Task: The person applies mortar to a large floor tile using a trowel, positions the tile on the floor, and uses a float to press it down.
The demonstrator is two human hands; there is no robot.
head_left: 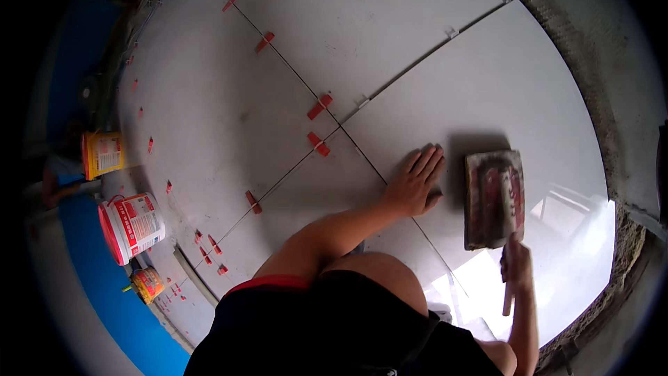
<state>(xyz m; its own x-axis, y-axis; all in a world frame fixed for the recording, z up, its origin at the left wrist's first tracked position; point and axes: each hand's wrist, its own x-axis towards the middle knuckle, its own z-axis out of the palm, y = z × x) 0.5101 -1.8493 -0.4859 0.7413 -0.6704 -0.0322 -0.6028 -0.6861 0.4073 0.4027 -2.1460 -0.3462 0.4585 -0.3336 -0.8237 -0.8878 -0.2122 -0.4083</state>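
Smooth, glossy tile (550, 115); plastic wedges (320, 106)

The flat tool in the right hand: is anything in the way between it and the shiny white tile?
Nothing visible, though the flat tool hides what's right under it. The left hand is over the same white tile, but beside the tool, to its left.

From the middle of the view, a hand could slide over the far tile (390, 14) toward 12 o'clock, and over the left tile (202, 111) toward 10 o'clock. Red wedges (264, 42) stick up in a row toward 11, with more toward 8. Little pale clips (453, 33) poke up toward 1. At 3, the left hand (415, 188) and the flat tool (491, 198) block the way, with just a thin gap between them. The right hand (517, 264) is in the way at 4, and a bent knee (383, 275) blocks 6.
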